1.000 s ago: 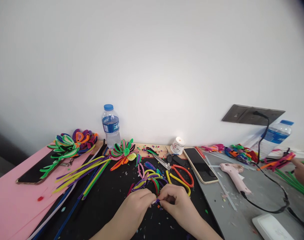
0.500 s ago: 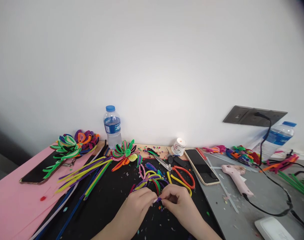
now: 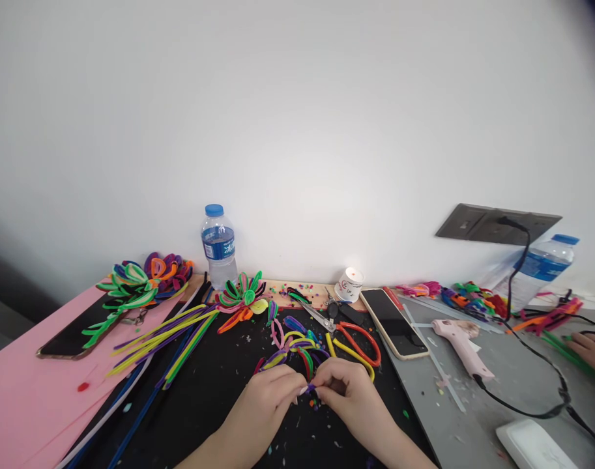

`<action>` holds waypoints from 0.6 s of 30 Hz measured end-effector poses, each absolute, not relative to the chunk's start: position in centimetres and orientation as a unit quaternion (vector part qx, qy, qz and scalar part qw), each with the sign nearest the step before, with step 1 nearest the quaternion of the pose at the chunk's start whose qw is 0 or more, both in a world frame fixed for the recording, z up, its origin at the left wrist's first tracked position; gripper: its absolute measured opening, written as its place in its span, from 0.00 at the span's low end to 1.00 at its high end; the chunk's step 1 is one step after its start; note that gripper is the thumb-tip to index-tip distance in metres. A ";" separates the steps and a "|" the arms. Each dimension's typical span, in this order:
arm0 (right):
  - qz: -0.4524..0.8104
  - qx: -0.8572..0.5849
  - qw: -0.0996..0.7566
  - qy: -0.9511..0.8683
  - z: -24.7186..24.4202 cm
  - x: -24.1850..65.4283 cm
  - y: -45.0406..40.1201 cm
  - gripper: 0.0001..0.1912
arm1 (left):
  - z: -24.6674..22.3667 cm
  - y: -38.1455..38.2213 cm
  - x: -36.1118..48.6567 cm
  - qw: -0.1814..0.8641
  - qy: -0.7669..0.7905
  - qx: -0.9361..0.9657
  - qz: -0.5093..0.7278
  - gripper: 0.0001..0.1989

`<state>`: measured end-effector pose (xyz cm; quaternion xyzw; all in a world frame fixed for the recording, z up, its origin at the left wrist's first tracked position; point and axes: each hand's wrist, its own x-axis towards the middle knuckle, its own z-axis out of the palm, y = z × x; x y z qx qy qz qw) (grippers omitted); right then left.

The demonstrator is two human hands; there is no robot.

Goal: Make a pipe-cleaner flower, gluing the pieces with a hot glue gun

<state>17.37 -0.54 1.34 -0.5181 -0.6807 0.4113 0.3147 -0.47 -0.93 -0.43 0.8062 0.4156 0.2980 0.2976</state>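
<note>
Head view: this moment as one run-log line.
left hand: pinching purple piece | right hand: pinching same piece | beyond: looped pipe cleaners | right side: glue gun

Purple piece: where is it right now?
Head view, low and just right of centre: the purple piece is between the fingertips of the left hand and right hand, nearer than the multicoloured loops.

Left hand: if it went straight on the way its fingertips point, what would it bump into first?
Probably the right hand, just past the small purple piece they pinch, though depth is unclear.
</note>
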 end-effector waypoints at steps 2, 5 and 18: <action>0.416 -0.518 0.316 -0.677 1.3 17.4 -0.6 0.08 | -0.4 -1.0 -0.5 0.298 0.418 0.805 0.297 0.12; 0.425 -0.518 0.318 -0.671 1.3 17.4 -0.6 0.08 | -0.2 -1.0 -0.5 0.299 0.419 0.803 0.299 0.12; 0.428 -0.515 0.327 -0.667 1.1 17.4 -0.3 0.08 | 0.0 -0.8 -0.4 0.312 0.417 0.798 0.302 0.12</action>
